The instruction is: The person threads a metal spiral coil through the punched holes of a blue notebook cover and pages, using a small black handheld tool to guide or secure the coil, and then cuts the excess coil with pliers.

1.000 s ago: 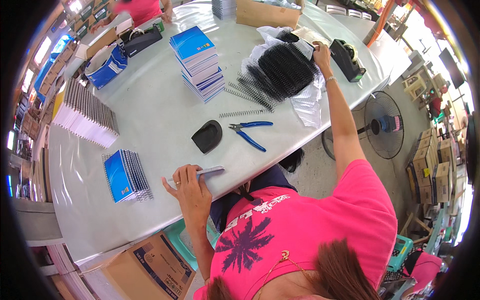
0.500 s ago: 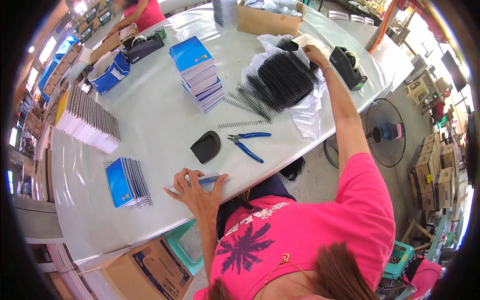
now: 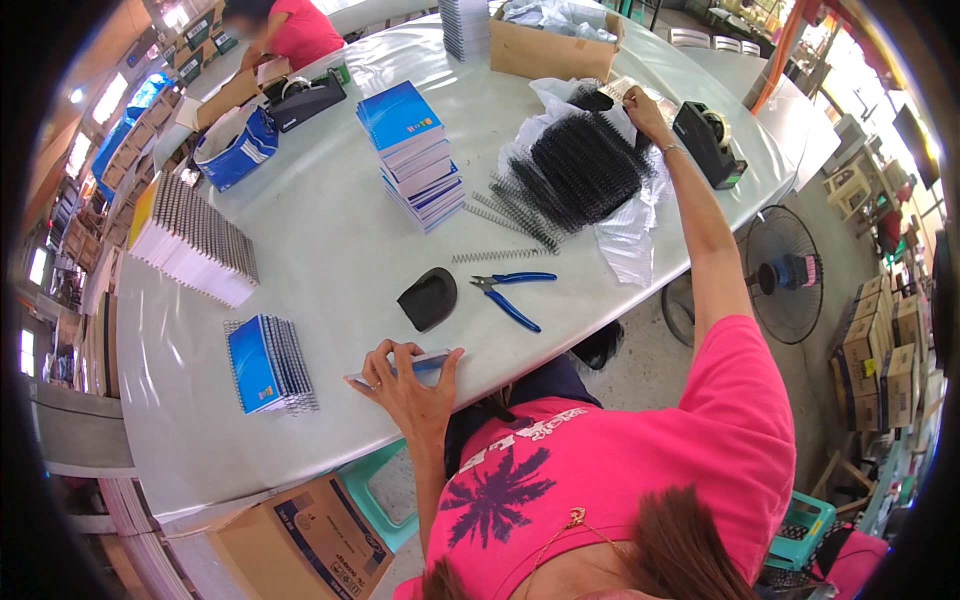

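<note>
Near the table's front edge, my left hand [image 3: 412,388] grips a small notebook [image 3: 432,368], thumb on one side and fingers on the other; much of it is hidden by the hand. My right arm stretches to the far right, where my right hand [image 3: 648,115] has its fingers bent together at the edge of a pile of black spiral binding coils [image 3: 585,165]. What those fingers pinch is too small to tell. The coils lie on white plastic wrapping [image 3: 627,245]. One loose coil [image 3: 495,255] lies above blue-handled cutting pliers [image 3: 512,293], beside a black rounded pad [image 3: 428,299].
Blue notebooks stand in a tall stack [image 3: 408,150]; coil-bound ones form a small stack [image 3: 268,365] and a larger row [image 3: 190,240] at left. Tape dispensers [image 3: 708,145], a blue pouch [image 3: 236,150] and a cardboard box [image 3: 553,50] sit farther back. A fan [image 3: 785,272] stands right; another person [image 3: 300,30] works opposite.
The whole view has shifted slightly, so everything appears a little farther right. Both hands stay at the same places, the left on the notebook and the right at the coil pile.
</note>
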Available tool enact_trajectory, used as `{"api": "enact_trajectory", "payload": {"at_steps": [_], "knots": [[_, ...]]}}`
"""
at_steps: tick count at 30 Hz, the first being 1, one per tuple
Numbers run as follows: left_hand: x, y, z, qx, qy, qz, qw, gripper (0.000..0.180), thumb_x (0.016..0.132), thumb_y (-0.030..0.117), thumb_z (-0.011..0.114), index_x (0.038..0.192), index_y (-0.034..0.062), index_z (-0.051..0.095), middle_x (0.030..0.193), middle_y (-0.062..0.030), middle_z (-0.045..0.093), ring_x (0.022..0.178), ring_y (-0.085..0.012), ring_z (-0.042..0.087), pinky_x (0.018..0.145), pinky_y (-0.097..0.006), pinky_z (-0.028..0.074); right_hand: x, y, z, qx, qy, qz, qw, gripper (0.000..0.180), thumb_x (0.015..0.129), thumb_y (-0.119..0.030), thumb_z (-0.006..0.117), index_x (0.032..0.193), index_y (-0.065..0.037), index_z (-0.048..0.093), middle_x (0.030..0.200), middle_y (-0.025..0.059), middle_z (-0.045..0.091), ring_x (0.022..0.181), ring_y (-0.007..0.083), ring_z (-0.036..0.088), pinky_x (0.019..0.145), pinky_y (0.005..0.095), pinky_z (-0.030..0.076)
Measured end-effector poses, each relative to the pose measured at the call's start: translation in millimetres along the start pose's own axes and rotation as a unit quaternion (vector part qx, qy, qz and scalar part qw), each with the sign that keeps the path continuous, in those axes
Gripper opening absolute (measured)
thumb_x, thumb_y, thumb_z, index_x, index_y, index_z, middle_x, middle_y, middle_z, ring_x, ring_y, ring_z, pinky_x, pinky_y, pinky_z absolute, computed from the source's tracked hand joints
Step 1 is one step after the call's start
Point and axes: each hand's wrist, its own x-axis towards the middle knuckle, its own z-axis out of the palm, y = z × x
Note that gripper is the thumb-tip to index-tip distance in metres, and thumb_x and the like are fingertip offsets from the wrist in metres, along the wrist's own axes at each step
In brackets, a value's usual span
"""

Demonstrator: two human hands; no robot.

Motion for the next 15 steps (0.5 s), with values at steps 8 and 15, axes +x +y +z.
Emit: {"api": "enact_trajectory", "payload": {"at_steps": [8, 15], "knots": [[0.2, -5.4, 2.7, 0.008, 0.015, 0.013, 1.0, 0.043, 0.071, 0.046, 0.082, 0.09, 0.0157, 0.059, 0.111, -0.0037, 0.05, 0.116, -0.0287, 0.046, 0.104, -0.073, 0.022, -5.8, -32.6, -13.5, 0.065, -0.031, -0.05, 0.996, 0.03, 0.099, -0.024, 0.048, 0.112, -0.004, 0.066, 0.113, 0.0185, 0.069, 0.108, 0.0322, 0.063, 0.093, 0.0407, 0.046], [-0.8, -4.0, 3.4, 0.004, 0.02, 0.014, 1.0, 0.045, 0.068, 0.043, 0.084, 0.09, 0.0132, 0.059, 0.111, -0.0051, 0.052, 0.117, -0.0295, 0.045, 0.106, -0.064, 0.021, -5.3, -23.5, -1.9, 0.176, -0.02, 0.011, 0.984, 0.036, 0.1, -0.03, 0.051, 0.117, 0.0, 0.063, 0.114, 0.0156, 0.067, 0.107, 0.0257, 0.06, 0.095, 0.0343, 0.044]]}}
